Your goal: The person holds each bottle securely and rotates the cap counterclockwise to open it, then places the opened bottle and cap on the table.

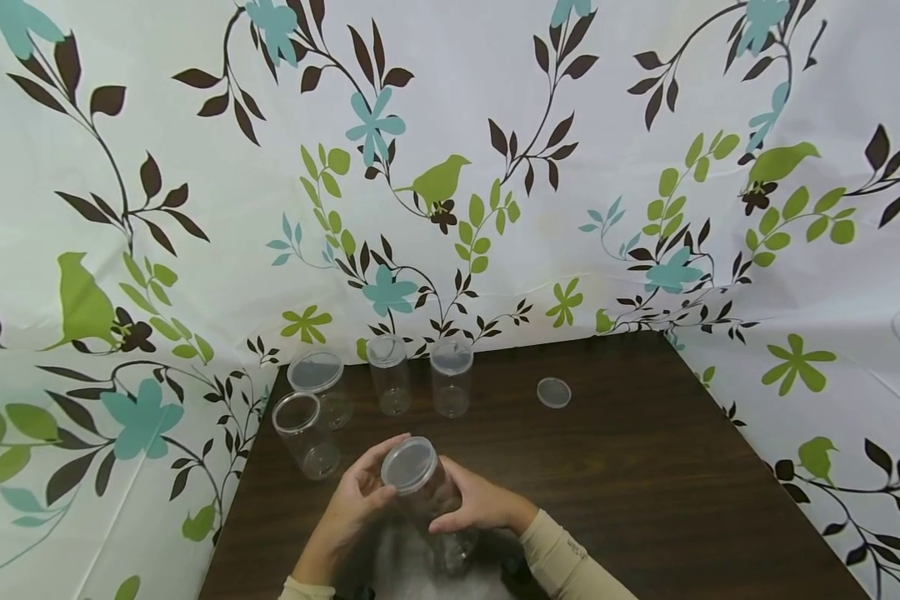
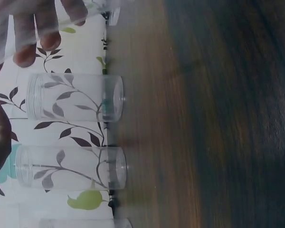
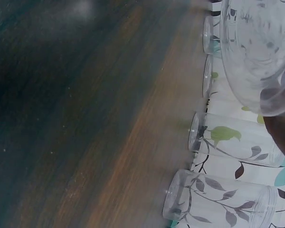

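Note:
Both hands hold a clear plastic jar above the near side of the table, its lidded top tilted up to the left. My left hand is at the top of the jar, thumb and fingers around the edge of its translucent lid. Lower down, my right hand grips the jar's side, thumb across the front. In the right wrist view, the round base of the held jar shows close up. Left-hand fingers appear spread at the top of the left wrist view.
At the table's back left stand several clear jars: a wide lidded one, a seemingly lidless one, and two slimmer lidded ones. A loose round lid lies farther right on the dark wooden table. Patterned cloth hangs behind.

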The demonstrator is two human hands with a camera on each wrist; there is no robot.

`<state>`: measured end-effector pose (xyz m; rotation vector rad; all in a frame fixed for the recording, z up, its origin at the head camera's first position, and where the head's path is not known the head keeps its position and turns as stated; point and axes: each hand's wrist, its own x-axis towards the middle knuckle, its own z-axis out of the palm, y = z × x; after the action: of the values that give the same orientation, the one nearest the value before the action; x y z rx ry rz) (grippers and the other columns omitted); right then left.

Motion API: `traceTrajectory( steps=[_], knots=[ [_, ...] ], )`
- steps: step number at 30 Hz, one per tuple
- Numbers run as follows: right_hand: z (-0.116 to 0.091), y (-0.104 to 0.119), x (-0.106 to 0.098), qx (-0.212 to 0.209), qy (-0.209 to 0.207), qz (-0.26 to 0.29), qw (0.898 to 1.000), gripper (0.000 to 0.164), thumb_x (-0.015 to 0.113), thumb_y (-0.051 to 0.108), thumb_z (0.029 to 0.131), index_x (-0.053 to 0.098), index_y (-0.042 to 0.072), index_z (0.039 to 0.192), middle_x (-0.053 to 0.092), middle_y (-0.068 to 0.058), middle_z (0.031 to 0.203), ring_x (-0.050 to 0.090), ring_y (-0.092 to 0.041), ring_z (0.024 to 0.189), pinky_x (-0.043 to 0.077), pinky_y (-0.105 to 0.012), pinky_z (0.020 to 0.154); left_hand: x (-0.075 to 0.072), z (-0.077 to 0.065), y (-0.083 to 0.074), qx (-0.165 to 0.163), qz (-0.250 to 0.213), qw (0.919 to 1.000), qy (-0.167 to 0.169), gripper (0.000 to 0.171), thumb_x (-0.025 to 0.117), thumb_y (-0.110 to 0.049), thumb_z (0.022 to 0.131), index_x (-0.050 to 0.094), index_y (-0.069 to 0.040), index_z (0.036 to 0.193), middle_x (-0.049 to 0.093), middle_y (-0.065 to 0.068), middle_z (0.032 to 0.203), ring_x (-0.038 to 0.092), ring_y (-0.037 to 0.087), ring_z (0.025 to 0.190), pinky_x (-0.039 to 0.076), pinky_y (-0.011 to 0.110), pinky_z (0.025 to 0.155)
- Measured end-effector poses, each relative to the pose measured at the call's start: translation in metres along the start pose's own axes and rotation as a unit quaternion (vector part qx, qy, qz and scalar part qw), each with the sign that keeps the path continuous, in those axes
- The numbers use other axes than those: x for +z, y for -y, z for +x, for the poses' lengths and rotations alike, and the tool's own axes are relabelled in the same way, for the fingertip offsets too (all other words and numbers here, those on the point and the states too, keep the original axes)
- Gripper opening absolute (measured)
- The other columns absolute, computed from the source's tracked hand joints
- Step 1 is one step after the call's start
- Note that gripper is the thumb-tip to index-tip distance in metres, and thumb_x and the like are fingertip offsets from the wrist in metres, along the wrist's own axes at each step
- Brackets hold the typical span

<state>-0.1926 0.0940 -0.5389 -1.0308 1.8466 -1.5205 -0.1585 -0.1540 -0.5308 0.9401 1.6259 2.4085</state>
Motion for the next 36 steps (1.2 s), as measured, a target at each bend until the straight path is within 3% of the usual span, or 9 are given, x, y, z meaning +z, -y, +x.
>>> traceTrajectory(
  steps=[4, 7, 13, 16, 19, 24, 30, 32, 36],
  knots=[
    [0.002, 0.0, 0.003, -0.011, -0.043, -0.035, 0.998, 0.081, 0.082, 0.022, 0.087, 0.032, 0.014, 0.151, 0.056, -0.004, 0.133, 0.059, -0.015, 0.118, 0.049, -0.033, 0.099, 0.007, 0.003, 0.002, 0.003, 0.008, 0.9988, -0.048, 0.059, 0.066, -0.005, 0.097, 0.034, 0.013, 0.144, 0.054, 0.011, 0.144, 0.054, 0.015, 0.127, 0.046, 0.026, 0.101],
    [0.005, 0.001, 0.005, -0.02, -0.086, -0.093, 0.992, 0.082, 0.084, 0.022, 0.085, 0.034, 0.011, 0.149, 0.056, -0.005, 0.135, 0.057, -0.017, 0.121, 0.046, -0.033, 0.103, 0.017, 0.005, 0.004, -0.004, 0.026, 0.9919, -0.124, 0.06, 0.07, 0.002, 0.092, 0.033, 0.016, 0.138, 0.058, 0.007, 0.136, 0.058, 0.013, 0.121, 0.047, 0.024, 0.099],
    [0.008, 0.001, 0.011, -0.015, -0.19, -0.235, 0.953, 0.086, 0.088, 0.036, 0.08, 0.039, 0.008, 0.146, 0.056, -0.005, 0.134, 0.056, -0.018, 0.12, 0.048, -0.036, 0.101, 0.04, 0.017, 0.01, -0.024, 0.073, 0.9537, -0.291, 0.062, 0.076, 0.013, 0.081, 0.035, 0.015, 0.128, 0.056, 0.009, 0.131, 0.059, 0.013, 0.117, 0.048, 0.023, 0.097],
    [0.008, 0.002, 0.015, -0.001, -0.227, -0.287, 0.931, 0.085, 0.088, 0.043, 0.078, 0.042, 0.01, 0.142, 0.057, -0.002, 0.124, 0.057, -0.015, 0.11, 0.052, -0.034, 0.091, 0.047, 0.022, 0.013, -0.023, 0.082, 0.9388, -0.334, 0.063, 0.078, 0.015, 0.078, 0.036, 0.013, 0.125, 0.054, 0.014, 0.132, 0.058, 0.014, 0.118, 0.047, 0.023, 0.098],
    [0.008, 0.001, 0.017, 0.002, -0.237, -0.297, 0.925, 0.085, 0.088, 0.044, 0.077, 0.043, 0.01, 0.141, 0.056, 0.0, 0.119, 0.056, -0.014, 0.105, 0.053, -0.034, 0.087, 0.05, 0.023, 0.016, -0.014, 0.088, 0.9318, -0.352, 0.065, 0.082, 0.012, 0.077, 0.036, 0.011, 0.122, 0.054, 0.014, 0.132, 0.059, 0.013, 0.116, 0.048, 0.022, 0.095],
    [0.009, 0.0, 0.015, -0.003, -0.225, -0.274, 0.935, 0.087, 0.089, 0.041, 0.077, 0.043, 0.008, 0.142, 0.058, -0.003, 0.126, 0.058, -0.015, 0.11, 0.052, -0.035, 0.092, 0.049, 0.017, 0.02, 0.027, 0.099, 0.9369, -0.334, 0.07, 0.088, -0.014, 0.08, 0.038, 0.008, 0.124, 0.053, 0.007, 0.131, 0.055, 0.011, 0.117, 0.045, 0.023, 0.092],
    [0.007, 0.0, 0.009, -0.016, -0.179, -0.198, 0.964, 0.089, 0.09, 0.032, 0.078, 0.04, 0.004, 0.146, 0.057, -0.01, 0.138, 0.057, -0.021, 0.122, 0.048, -0.039, 0.102, 0.036, 0.01, 0.024, 0.077, 0.077, 0.9568, -0.27, 0.084, 0.081, -0.045, 0.083, 0.035, 0.004, 0.134, 0.051, 0.008, 0.136, 0.048, 0.014, 0.122, 0.045, 0.025, 0.089],
    [0.005, 0.001, 0.007, -0.011, -0.15, -0.169, 0.974, 0.089, 0.089, 0.03, 0.079, 0.038, 0.007, 0.148, 0.056, -0.008, 0.14, 0.055, -0.02, 0.125, 0.046, -0.038, 0.104, 0.027, 0.008, 0.022, 0.076, 0.063, 0.9698, -0.223, 0.091, 0.078, -0.048, 0.084, 0.031, 0.005, 0.141, 0.05, 0.009, 0.141, 0.048, 0.014, 0.126, 0.046, 0.024, 0.092],
    [0.001, 0.002, 0.002, -0.001, -0.066, -0.109, 0.992, 0.086, 0.085, 0.031, 0.084, 0.035, 0.016, 0.153, 0.051, -0.002, 0.145, 0.05, -0.016, 0.132, 0.041, -0.036, 0.108, 0.008, 0.003, 0.017, 0.045, 0.02, 0.9954, -0.082, 0.105, 0.071, -0.05, 0.087, 0.014, 0.005, 0.156, 0.043, 0.009, 0.156, 0.044, 0.014, 0.139, 0.04, 0.024, 0.108]
  ],
)
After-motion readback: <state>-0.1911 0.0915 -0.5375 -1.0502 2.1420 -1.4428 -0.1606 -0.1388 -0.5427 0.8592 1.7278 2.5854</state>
